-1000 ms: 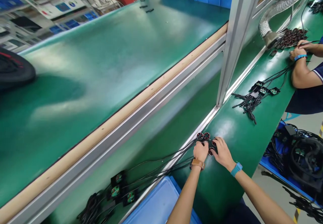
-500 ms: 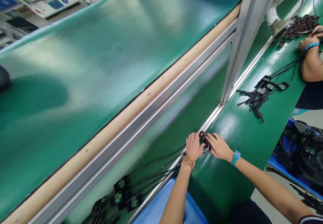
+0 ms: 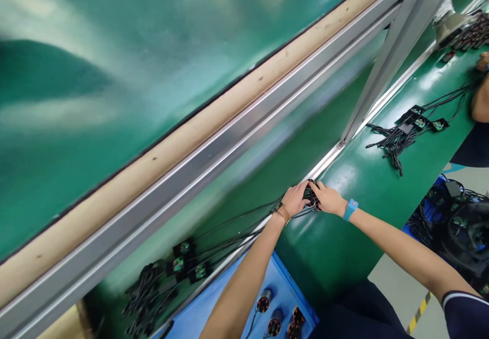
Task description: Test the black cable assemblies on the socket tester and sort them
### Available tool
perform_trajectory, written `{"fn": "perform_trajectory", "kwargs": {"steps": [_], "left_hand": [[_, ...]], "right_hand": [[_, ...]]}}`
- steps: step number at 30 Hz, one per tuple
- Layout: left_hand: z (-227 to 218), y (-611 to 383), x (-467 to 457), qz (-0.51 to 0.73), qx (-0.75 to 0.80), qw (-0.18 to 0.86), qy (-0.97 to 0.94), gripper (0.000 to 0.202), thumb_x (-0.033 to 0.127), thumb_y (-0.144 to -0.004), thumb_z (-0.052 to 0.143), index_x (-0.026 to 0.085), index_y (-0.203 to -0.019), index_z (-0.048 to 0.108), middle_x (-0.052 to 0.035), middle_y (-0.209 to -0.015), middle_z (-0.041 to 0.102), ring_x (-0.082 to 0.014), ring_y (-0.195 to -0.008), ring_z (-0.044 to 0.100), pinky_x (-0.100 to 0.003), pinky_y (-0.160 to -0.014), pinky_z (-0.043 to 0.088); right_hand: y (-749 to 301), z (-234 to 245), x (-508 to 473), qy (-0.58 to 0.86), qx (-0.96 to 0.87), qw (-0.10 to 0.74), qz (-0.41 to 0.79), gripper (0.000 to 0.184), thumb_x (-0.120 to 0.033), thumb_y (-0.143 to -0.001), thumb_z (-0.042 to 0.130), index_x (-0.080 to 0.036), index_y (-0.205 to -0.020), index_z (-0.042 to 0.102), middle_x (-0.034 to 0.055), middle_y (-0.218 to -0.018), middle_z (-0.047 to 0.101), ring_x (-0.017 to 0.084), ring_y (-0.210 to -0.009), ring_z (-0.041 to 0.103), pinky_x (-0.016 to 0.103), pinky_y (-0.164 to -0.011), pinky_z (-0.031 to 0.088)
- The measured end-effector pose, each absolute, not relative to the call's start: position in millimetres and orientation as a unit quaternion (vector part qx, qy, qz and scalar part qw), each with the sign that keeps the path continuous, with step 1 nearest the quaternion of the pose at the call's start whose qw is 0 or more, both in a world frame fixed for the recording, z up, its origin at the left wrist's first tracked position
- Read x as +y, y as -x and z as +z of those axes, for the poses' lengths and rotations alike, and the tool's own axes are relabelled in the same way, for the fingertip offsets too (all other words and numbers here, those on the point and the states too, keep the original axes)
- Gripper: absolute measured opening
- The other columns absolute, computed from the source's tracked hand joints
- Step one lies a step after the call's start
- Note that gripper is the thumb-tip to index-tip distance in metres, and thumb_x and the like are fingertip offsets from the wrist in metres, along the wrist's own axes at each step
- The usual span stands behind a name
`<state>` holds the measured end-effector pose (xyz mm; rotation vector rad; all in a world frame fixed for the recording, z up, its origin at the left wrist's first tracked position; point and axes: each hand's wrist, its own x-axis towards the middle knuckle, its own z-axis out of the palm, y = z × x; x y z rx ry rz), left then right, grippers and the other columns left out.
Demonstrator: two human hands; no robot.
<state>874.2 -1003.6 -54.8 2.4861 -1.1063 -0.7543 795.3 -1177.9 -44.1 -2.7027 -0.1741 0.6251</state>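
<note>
In the head view, my left hand and my right hand meet over a small cluster of motors on the green bench. These are round metal parts with dark reddish windings inside. My left fingers curl about the cluster from the left side. From the right, my right fingers press onto it, the index finger reaching to the far motor. Fingers hide much of the cluster. Black cables run left from under my left hand to several small circuit boards beside a bundle of black leads.
A blue bin with several motors stands below my left forearm. Beyond an aluminium post lie more boards with cables. A co-worker's arm rests at the right, near piled motors. Another blue crate holds black cables.
The view has shifted, and more of the blue bin with its motors shows. My right hand has come closer to my left, its index finger now over the far motor.
</note>
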Motion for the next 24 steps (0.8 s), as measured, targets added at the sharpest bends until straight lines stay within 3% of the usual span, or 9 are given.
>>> {"fn": "perform_trajectory", "kwargs": {"steps": [4, 9, 15, 24], "left_hand": [[-60.7, -868.5, -1000.9, -0.277, -0.378, 0.201, -0.86, 0.055, 0.019, -0.089, 0.065, 0.015, -0.14, 0.045, -0.0171, -0.131, 0.069, -0.0339, -0.122, 0.066, -0.05, -0.106, 0.05], [-78.6, -862.4, -994.3, -0.248, -0.358, 0.317, -0.842, 0.056, 0.011, -0.086, 0.061, 0.017, -0.139, 0.045, -0.0167, -0.142, 0.061, -0.0297, -0.13, 0.061, -0.048, -0.112, 0.05], [-96.8, -861.9, -989.1, -0.243, -0.328, 0.392, -0.825, 0.045, 0.013, -0.085, 0.063, 0.021, -0.128, 0.053, -0.0112, -0.126, 0.07, -0.027, -0.117, 0.067, -0.045, -0.105, 0.054], [-104.3, -862.1, -981.0, -0.233, -0.31, 0.456, -0.801, 0.039, 0.015, -0.083, 0.068, 0.021, -0.119, 0.055, -0.0074, -0.114, 0.071, -0.024, -0.106, 0.067, -0.04, -0.098, 0.053]], "right_hand": [[-795.5, -45.3, -1171.6, 0.962, -0.039, 0.139, 0.23, 0.063, -0.018, -0.09, 0.057, -0.015, -0.149, 0.039, 0.0172, -0.129, 0.054, 0.031, -0.106, 0.061, 0.04, -0.082, 0.059], [-789.4, -52.0, -1175.7, 0.971, -0.086, 0.169, 0.145, 0.071, -0.012, -0.082, 0.062, -0.012, -0.148, 0.037, 0.0191, -0.149, 0.04, 0.029, -0.119, 0.051, 0.04, -0.095, 0.056], [-792.2, -54.9, -1183.8, 0.956, -0.214, 0.155, 0.126, 0.053, -0.011, -0.084, 0.057, -0.015, -0.137, 0.05, 0.0132, -0.155, 0.041, 0.029, -0.119, 0.046, 0.043, -0.1, 0.054], [-795.3, -58.7, -1180.9, 0.943, -0.261, 0.13, 0.159, 0.055, -0.009, -0.087, 0.051, -0.015, -0.141, 0.047, 0.0157, -0.154, 0.042, 0.029, -0.125, 0.049, 0.04, -0.095, 0.054]]}}
